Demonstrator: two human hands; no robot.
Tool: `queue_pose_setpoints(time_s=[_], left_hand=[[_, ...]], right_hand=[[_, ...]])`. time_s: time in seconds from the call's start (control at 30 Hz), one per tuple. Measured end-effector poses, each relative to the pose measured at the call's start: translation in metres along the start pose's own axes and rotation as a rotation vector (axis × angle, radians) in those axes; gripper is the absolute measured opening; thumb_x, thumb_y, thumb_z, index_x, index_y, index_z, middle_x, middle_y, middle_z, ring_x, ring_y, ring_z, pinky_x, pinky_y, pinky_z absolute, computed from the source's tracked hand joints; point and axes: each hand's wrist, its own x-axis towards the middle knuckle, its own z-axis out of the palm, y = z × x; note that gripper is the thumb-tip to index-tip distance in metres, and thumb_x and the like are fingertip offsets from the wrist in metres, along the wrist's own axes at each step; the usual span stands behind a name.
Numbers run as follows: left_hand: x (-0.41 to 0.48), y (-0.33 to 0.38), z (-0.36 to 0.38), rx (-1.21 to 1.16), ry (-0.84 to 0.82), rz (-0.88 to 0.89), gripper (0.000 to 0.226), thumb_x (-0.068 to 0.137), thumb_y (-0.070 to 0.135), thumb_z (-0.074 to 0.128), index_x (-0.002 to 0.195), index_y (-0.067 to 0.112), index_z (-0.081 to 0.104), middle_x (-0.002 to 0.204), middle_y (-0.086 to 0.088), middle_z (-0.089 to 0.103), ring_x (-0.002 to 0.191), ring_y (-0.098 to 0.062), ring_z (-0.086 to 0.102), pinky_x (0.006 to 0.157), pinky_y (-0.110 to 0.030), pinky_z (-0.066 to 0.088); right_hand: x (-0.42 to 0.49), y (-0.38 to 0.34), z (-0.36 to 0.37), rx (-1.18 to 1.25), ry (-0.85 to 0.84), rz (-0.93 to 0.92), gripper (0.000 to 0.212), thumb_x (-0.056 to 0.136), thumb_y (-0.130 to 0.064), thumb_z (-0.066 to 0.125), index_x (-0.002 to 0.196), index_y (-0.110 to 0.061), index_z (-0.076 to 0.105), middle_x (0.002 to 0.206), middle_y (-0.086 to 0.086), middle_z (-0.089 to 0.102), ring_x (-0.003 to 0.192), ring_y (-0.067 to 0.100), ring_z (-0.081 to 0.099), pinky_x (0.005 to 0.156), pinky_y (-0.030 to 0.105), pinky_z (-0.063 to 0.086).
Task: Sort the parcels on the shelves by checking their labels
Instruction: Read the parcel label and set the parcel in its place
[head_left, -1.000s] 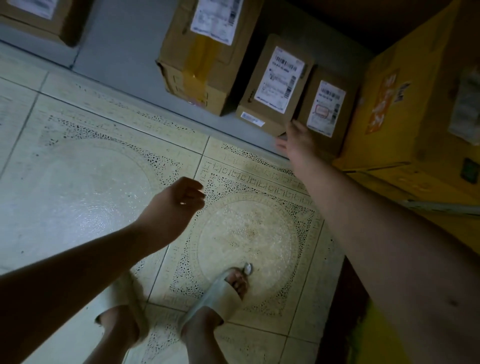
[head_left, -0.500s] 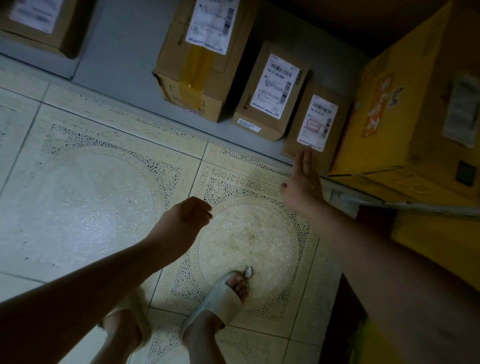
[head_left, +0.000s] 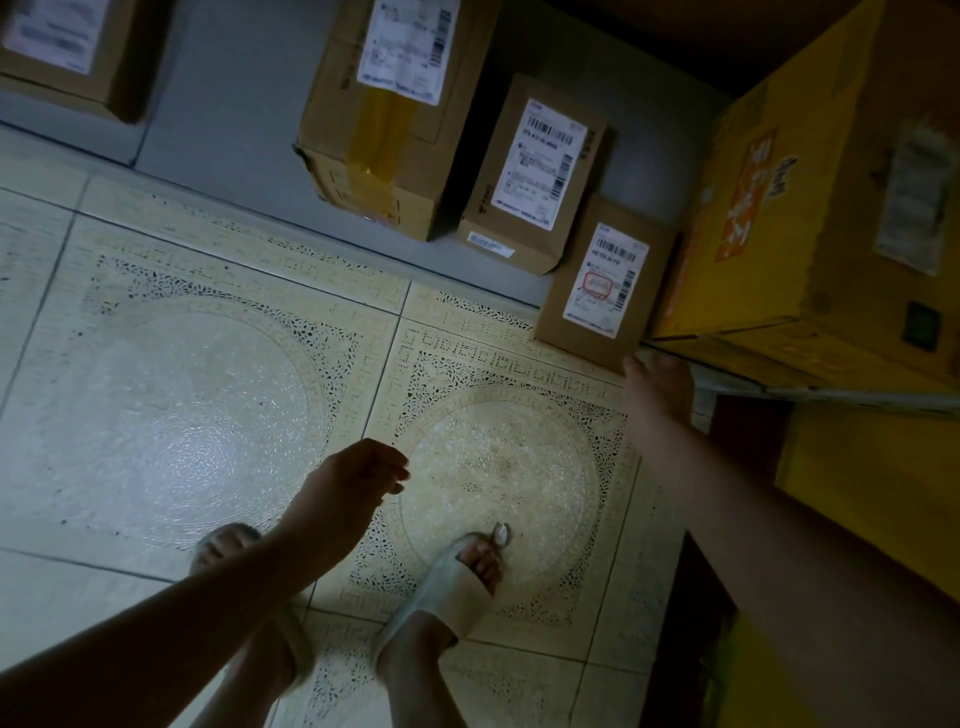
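Observation:
Several cardboard parcels with white barcode labels stand on a low grey shelf (head_left: 234, 104). A small parcel (head_left: 571, 306) with a red-stamped label juts out over the shelf's front edge. My right hand (head_left: 660, 387) holds its near right corner, thumb against the edge and fingers hidden beneath. Just left of it sits a medium parcel (head_left: 535, 171), then a larger parcel (head_left: 374, 130) with yellow tape. My left hand (head_left: 348, 483) hangs over the floor with loosely curled fingers, holding nothing.
A big yellow carton (head_left: 805, 208) fills the right side, close against the small parcel. Another labelled parcel (head_left: 57, 47) sits at the far left of the shelf. My feet in pale slippers (head_left: 452, 582) stand on the patterned tile floor (head_left: 156, 415).
My right hand dropped from the small parcel's face to its near corner. The parcel has come forward over the shelf edge. My left hand stayed low and barely moved.

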Motion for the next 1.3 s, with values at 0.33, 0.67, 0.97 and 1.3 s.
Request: queue_pose_setpoints(time_s=[0.33, 0.67, 0.97, 1.3], left_hand=[[-0.001, -0.022, -0.017, -0.123, 0.061, -0.172, 0.019, 0.102, -0.001, 0.047, 0.107, 0.003, 0.066, 0.100, -0.010, 0.072, 0.094, -0.023, 0.067, 0.075, -0.028, 0.051], [-0.059, -0.067, -0.058, 0.523, -0.067, -0.230, 0.024, 0.101, 0.019, 0.056, 0.088, 0.039, 0.059, 0.105, -0.003, 0.067, 0.090, -0.016, 0.067, 0.086, -0.042, 0.060], [-0.101, 0.010, -0.075, -0.111, -0.250, -0.393, 0.042, 0.105, 0.045, 0.044, 0.132, 0.014, 0.053, 0.119, -0.011, 0.065, 0.109, -0.031, 0.068, 0.081, -0.039, 0.056], [-0.205, 0.054, -0.196, -0.049, -0.204, -0.159, 0.054, 0.090, 0.049, 0.064, 0.122, 0.005, 0.063, 0.092, -0.012, 0.072, 0.073, -0.014, 0.068, 0.065, -0.023, 0.056]], right_hand=[[-0.008, 0.010, 0.015, 0.550, -0.296, 0.307, 0.031, 0.099, -0.022, 0.062, 0.127, -0.008, 0.060, 0.116, 0.008, 0.066, 0.111, 0.019, 0.063, 0.103, 0.040, 0.053], [-0.167, 0.087, -0.023, 0.606, -0.521, 0.521, 0.033, 0.099, -0.018, 0.058, 0.129, -0.005, 0.057, 0.115, 0.017, 0.068, 0.109, 0.024, 0.067, 0.093, 0.039, 0.054], [-0.277, 0.040, -0.023, 0.282, -0.965, 0.392, 0.033, 0.093, -0.023, 0.070, 0.118, -0.002, 0.061, 0.104, 0.014, 0.077, 0.092, 0.024, 0.077, 0.080, 0.033, 0.060], [-0.375, -0.089, -0.083, -0.015, -1.089, 0.008, 0.029, 0.095, -0.018, 0.068, 0.123, -0.019, 0.063, 0.096, 0.008, 0.079, 0.091, 0.023, 0.076, 0.097, 0.043, 0.056]])
